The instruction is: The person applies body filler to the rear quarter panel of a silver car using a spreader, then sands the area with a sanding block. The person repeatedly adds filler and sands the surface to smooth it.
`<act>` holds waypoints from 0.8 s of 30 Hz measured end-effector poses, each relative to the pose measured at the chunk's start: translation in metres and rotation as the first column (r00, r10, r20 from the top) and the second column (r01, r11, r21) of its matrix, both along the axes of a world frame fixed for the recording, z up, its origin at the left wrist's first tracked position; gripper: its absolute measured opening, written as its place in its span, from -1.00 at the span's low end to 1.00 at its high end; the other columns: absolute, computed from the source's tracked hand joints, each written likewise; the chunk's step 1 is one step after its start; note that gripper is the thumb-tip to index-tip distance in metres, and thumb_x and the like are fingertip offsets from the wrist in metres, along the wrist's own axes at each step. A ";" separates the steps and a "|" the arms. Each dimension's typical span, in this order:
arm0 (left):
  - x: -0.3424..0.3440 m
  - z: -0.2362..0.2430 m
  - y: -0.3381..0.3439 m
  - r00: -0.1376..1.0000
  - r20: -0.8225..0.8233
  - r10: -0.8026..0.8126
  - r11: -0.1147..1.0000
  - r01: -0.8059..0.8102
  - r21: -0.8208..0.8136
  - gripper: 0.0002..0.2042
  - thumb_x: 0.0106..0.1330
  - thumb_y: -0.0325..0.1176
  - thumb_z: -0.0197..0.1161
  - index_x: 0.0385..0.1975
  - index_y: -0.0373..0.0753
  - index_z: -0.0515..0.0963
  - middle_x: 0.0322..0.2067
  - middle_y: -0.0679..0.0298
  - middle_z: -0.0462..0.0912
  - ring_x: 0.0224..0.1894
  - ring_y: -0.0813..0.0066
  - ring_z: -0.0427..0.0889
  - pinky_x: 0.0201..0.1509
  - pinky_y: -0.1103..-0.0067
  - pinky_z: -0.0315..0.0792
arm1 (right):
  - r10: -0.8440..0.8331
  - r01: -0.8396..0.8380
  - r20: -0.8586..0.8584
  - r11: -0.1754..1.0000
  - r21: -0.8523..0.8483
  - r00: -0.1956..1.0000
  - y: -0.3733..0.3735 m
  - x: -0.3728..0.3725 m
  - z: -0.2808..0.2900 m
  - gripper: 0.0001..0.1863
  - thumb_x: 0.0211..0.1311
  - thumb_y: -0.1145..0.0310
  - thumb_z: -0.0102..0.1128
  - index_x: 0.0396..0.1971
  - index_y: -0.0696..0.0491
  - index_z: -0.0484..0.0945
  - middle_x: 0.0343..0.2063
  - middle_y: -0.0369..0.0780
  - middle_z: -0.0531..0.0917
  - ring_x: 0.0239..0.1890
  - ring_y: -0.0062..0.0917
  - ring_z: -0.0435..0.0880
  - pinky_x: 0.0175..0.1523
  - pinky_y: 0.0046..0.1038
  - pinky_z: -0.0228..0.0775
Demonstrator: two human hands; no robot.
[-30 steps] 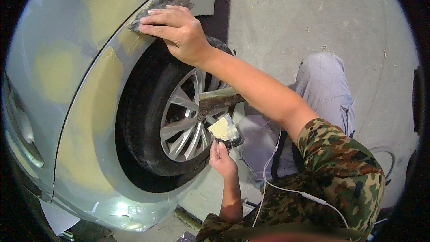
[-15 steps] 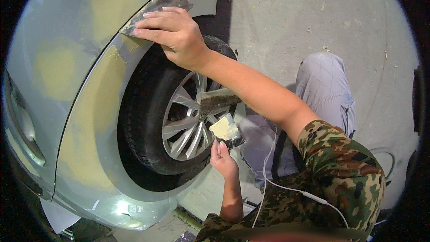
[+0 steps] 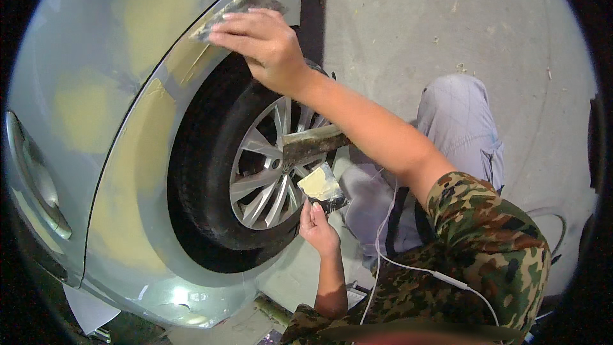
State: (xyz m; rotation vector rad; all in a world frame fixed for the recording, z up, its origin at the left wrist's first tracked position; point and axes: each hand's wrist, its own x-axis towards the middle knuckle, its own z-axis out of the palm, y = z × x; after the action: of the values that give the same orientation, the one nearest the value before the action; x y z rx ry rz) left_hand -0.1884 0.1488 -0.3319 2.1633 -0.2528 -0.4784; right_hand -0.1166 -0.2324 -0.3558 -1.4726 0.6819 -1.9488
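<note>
My right hand (image 3: 265,45) presses a flat grey spreader (image 3: 239,7) against the top of the wheel arch on a silver car fender (image 3: 96,57), which carries yellow filler patches (image 3: 143,153). My left hand (image 3: 317,230), lower down in front of the wheel (image 3: 255,179), holds a small dark plate with a lump of pale yellow filler (image 3: 319,185) on it. A second, brownish smeared blade (image 3: 314,142) sits across the alloy spokes just above that plate; what holds it up is not visible.
The headlight (image 3: 35,179) is at the far left, and the bumper's lower edge (image 3: 172,300) curves toward me. My grey-trousered knee (image 3: 456,128) rests on the concrete floor (image 3: 447,19) to the right. A white cable (image 3: 408,262) runs across my camouflage sleeve.
My right hand has slid the spreader a little along the arch edge. My left hand and the filler plate stay in almost the same place.
</note>
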 end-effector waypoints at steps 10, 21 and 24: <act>0.007 -0.010 0.009 1.000 0.005 -0.026 0.998 0.026 -0.055 -0.60 0.64 -0.44 0.20 0.33 -0.57 0.48 0.12 0.01 0.73 0.09 0.42 0.73 0.15 0.55 0.62 | 0.060 -0.061 0.042 0.998 0.019 0.997 0.003 0.018 -0.003 -0.51 0.16 0.68 0.35 0.03 -0.15 0.84 0.08 -0.37 0.81 0.22 -0.38 0.75 0.35 -0.13 0.52; 0.005 0.005 -0.015 0.999 0.029 0.035 0.995 -0.032 -0.096 -0.56 0.62 -0.38 0.25 0.35 -0.56 0.47 -0.13 0.27 0.71 -0.25 0.71 0.59 -0.24 0.71 0.47 | 0.178 -0.175 -0.030 0.981 0.085 0.984 0.074 0.000 -0.013 -0.51 0.20 0.69 0.29 0.05 -0.12 0.83 0.11 -0.31 0.81 0.26 -0.37 0.74 0.38 -0.15 0.48; 0.011 0.010 -0.034 1.000 -0.018 -0.006 0.969 0.002 -0.245 -0.59 0.63 -0.44 0.22 0.33 -0.58 0.47 -0.05 0.22 0.70 -0.19 0.68 0.60 -0.18 0.71 0.49 | 0.214 -0.223 0.065 0.948 0.228 0.975 0.077 -0.044 0.002 -0.52 0.24 0.67 0.31 0.12 -0.05 0.81 0.09 -0.21 0.81 0.21 -0.30 0.76 0.34 -0.30 0.54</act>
State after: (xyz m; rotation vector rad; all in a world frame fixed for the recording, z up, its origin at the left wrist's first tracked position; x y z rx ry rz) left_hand -0.1772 0.1152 -0.3218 1.9165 -0.2908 -0.4448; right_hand -0.1609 -0.1551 -0.3543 -1.3022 0.6744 -1.6639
